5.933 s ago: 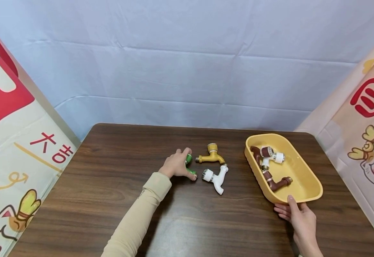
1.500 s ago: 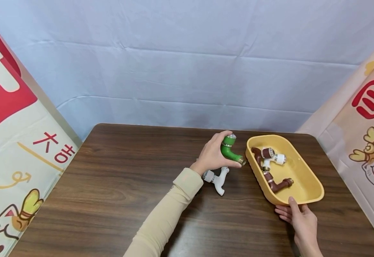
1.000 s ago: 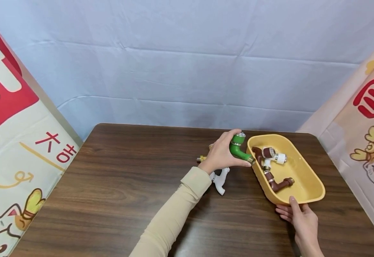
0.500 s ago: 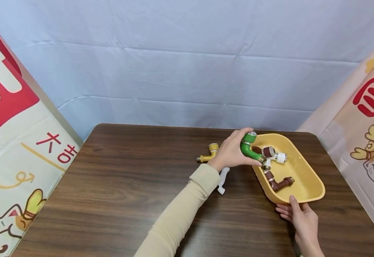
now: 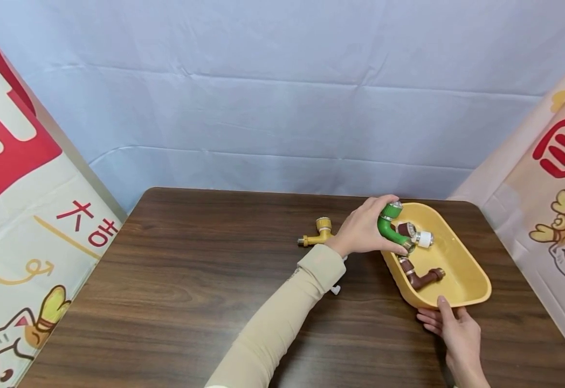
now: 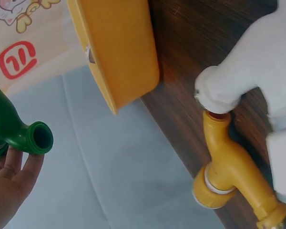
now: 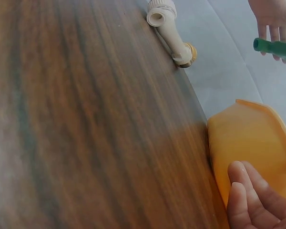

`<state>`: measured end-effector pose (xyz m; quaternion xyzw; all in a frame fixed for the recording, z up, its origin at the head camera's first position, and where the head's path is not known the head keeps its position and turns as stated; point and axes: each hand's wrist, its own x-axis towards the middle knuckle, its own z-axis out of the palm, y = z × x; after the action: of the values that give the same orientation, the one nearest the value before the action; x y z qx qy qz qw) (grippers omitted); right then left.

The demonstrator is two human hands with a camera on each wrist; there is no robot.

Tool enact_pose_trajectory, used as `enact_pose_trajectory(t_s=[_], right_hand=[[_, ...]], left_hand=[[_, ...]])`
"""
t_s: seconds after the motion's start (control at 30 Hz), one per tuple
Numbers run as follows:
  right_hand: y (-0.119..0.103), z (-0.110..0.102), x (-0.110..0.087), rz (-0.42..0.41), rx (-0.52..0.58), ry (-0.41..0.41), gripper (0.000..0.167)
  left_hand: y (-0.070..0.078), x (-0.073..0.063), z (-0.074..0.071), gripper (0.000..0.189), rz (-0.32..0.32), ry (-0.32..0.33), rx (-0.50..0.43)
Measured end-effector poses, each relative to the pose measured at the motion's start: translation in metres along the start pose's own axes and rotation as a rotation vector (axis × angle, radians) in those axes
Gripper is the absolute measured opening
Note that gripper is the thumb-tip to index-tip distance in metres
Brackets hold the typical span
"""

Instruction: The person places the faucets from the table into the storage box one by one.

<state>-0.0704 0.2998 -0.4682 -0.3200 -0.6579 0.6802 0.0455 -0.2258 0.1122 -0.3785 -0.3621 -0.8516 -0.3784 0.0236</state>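
Note:
My left hand [image 5: 366, 229] grips a green faucet [image 5: 388, 229] between thumb and fingers, held over the left side of a yellow plastic basin [image 5: 474, 280]. In the left wrist view the green faucet's open spout [image 6: 40, 137] points away from the fingers. My right hand [image 5: 461, 337] pinches the basin's near end, thumb at the rim and fingers against the outer wall. Inside the basin lie brown faucets, one brown faucet [image 5: 420, 277] nearest me, and a white faucet [image 5: 424, 239] partly hidden by the green one.
Left of the basin, on the brown wooden table [image 5: 190, 280], lie a yellow faucet [image 5: 317, 237] and a white faucet [image 6: 248, 71], both partly behind my left arm in the head view. A pale cloth [image 5: 263, 108] hangs behind the table's far edge.
My left hand took hold of the green faucet on the table, lifted it and carried it right until over the basin. The right hand has stayed at the basin's near end.

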Motion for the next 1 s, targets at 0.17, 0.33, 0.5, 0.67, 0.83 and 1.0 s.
enact_pose_trajectory(t_s=[0.17,0.33,0.5,0.67,0.83,1.0], right_hand=[[0.001,0.0,0.003,0.022,-0.01,0.009,0.033],[0.003,0.0,0.004,0.024,-0.018,0.015,0.034],[0.002,0.0,0.004,0.019,0.0,0.014,0.032],[0.003,-0.001,0.003,-0.001,0.008,-0.002,0.031],[0.003,0.0,0.004,0.008,0.008,0.001,0.033],[0.003,0.0,0.005,0.012,-0.001,0.007,0.033]], left_hand=[[0.006,0.008,0.002,0.098,0.025,-0.024,0.015],[0.011,0.015,0.003,0.098,0.015,-0.045,0.047],[0.016,0.02,0.004,0.097,0.01,-0.055,0.066],[0.02,0.024,0.008,0.097,0.016,-0.074,0.069],[0.026,0.028,0.013,0.096,0.002,-0.076,0.059],[0.031,0.032,0.018,0.096,-0.024,-0.089,0.075]])
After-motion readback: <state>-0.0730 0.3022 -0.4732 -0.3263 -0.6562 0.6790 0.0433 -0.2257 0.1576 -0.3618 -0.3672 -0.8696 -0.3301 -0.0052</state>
